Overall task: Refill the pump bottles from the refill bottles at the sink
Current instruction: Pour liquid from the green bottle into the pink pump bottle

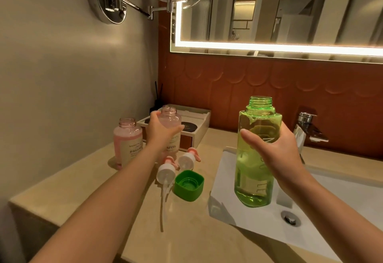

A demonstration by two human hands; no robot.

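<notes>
Presently, a green refill bottle (pixel 252 171) is held upright over the left part of the white sink (pixel 352 190). The right hand (pixel 275 150) is wrapped round its middle, thumb across the front. Its neck is uncapped and it is mostly full of green liquid.

The left hand (pixel 160 131) is curled round the shoulder of an open pink pump bottle (pixel 171 117); whether its base rests on the worktop (pixel 83 179) cannot be told. A second open pink bottle (pixel 127 140) stands just to its left.

Two white-and-pink pump heads (pixel 165 172) (pixel 187 159) are laid on the worktop in front of them. The green cap (pixel 189 185) is set open side up beside the nearer one, close to the sink edge.

A chrome tap (pixel 308 128) is seen behind the right hand.
</notes>
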